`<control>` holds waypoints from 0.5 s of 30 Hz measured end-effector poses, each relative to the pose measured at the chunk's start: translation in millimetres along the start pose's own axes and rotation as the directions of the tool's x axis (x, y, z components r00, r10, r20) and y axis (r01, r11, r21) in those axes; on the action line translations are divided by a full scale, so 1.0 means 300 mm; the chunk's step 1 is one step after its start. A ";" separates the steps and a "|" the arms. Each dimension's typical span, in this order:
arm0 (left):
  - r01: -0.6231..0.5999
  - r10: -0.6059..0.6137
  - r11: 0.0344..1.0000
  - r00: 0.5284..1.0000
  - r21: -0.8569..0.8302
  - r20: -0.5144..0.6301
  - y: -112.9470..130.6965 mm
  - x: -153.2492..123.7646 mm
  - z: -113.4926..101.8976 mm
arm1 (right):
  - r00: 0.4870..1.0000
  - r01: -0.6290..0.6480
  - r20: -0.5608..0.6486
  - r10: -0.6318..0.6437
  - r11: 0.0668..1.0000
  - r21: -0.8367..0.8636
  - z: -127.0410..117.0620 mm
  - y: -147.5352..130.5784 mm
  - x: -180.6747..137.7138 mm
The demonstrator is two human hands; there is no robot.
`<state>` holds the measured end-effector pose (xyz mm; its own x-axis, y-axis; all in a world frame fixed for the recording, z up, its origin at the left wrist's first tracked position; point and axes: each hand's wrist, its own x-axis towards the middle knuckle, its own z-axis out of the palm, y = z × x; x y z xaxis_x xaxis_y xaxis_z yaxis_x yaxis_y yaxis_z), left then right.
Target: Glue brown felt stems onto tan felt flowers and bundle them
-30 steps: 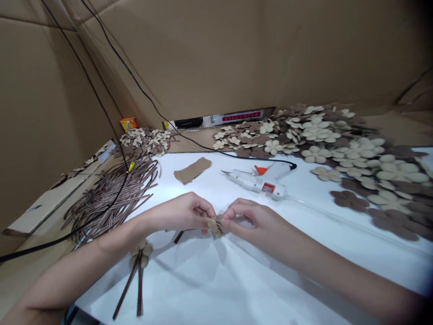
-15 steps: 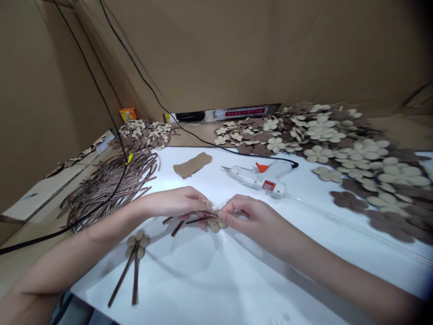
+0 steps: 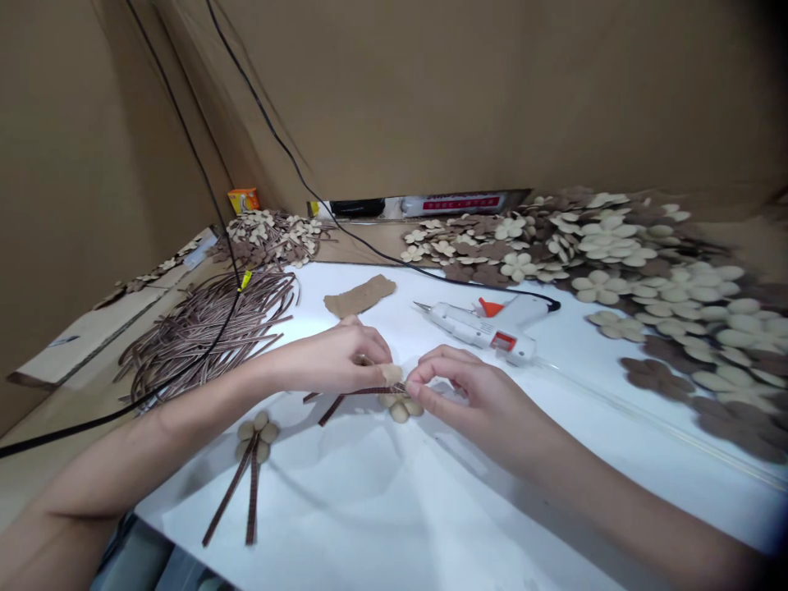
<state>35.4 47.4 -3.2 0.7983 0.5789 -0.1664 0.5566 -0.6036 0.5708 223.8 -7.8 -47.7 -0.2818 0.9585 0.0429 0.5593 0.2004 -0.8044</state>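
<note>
Left hand closed on a tan flower; right hand pinching its striped ribbon (glue gun just beyond).

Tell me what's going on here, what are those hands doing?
A person's left hand and right hand are holding a beige cut-out flower and a striped brown ribbon together above a white table. A hot glue gun lies nearby, and a flower with two ribbons lies beside the left arm.
</note>
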 end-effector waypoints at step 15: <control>0.047 -0.052 0.992 0.998 -0.113 -0.044 -0.009 0.008 0.033 | 0.994 -0.103 -0.027 0.102 0.995 -0.016 -0.006 -0.022 -0.008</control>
<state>38.1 44.9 -13.1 0.7570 0.6335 -0.1603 0.5640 -0.5095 0.6498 222.4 -11.1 -41.4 -0.2021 0.9791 -0.0239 0.5981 0.1040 -0.7947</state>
